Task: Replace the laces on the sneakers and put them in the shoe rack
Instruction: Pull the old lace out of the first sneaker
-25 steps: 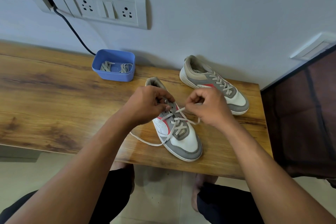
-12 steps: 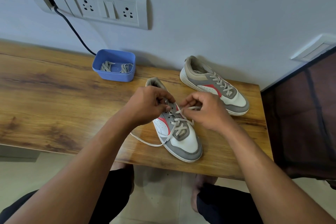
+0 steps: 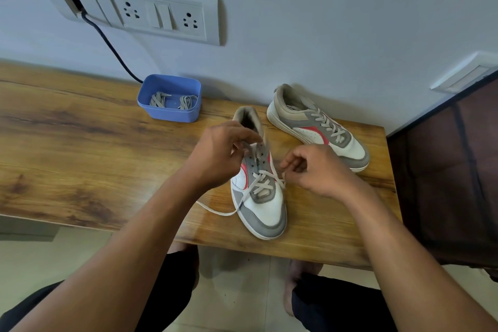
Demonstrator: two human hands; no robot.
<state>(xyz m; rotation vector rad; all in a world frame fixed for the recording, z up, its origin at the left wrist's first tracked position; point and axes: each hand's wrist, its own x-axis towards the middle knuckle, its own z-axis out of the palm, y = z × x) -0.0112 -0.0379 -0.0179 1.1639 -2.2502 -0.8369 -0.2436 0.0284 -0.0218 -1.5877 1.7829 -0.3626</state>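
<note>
The left hand (image 3: 219, 155) is curled, thumb and fingertips drawn together at the upper part of the near sneaker (image 3: 265, 205), just by the open collar and the bare top eyelets. It pinches the shoe there, though blur hides whether it has the tongue or the eyelet flap. Its forearm comes in from the lower left, with the wrist raised over the shoe's left side.

The right hand (image 3: 320, 170) is also curled. Its thumb and forefinger nip the lace (image 3: 215, 210) just beside the sneaker's right edge, and the other fingers are folded into the palm. The back of the hand faces up, and the forearm reaches in from the lower right.

The near sneaker sits on the wooden surface (image 3: 80, 148), close to the front edge, toe towards the person. It is laced only across the lower eyelets, and one loose end trails off to the left across the wood. The far sneaker (image 3: 310, 121), fully laced, lies behind and to the right, apart from the first. A blue tub (image 3: 172, 113) by the wall holds bundled spare laces (image 3: 157, 100).
</note>
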